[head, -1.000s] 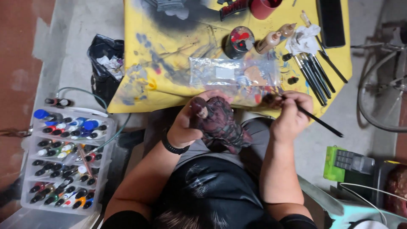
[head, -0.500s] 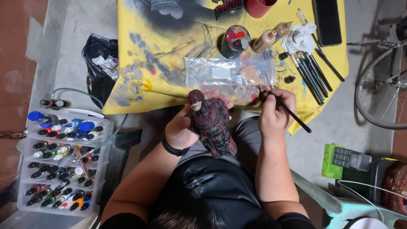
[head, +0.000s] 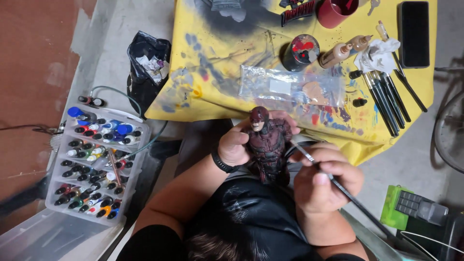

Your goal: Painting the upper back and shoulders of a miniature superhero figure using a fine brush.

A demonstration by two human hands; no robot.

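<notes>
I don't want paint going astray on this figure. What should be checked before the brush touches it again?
1. Left hand steadies the dark red figure: ok, fingers wrap its shoulder and back.
2. Right hand has the thin brush in a firm grip: ok.
3. Brush tip near the figure's arm: ok.
4. Paint on the bristles: cannot tell, too small.
5. Clear plastic palette sheet in view on the yellow cloth: ok.

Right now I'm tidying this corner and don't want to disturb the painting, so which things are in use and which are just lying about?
In use:
left hand holding the dark red figure
right hand holding a thin brush to it

Lying about:
spare brushes
black phone
red cup
tray of paint bottles
black bag
</notes>
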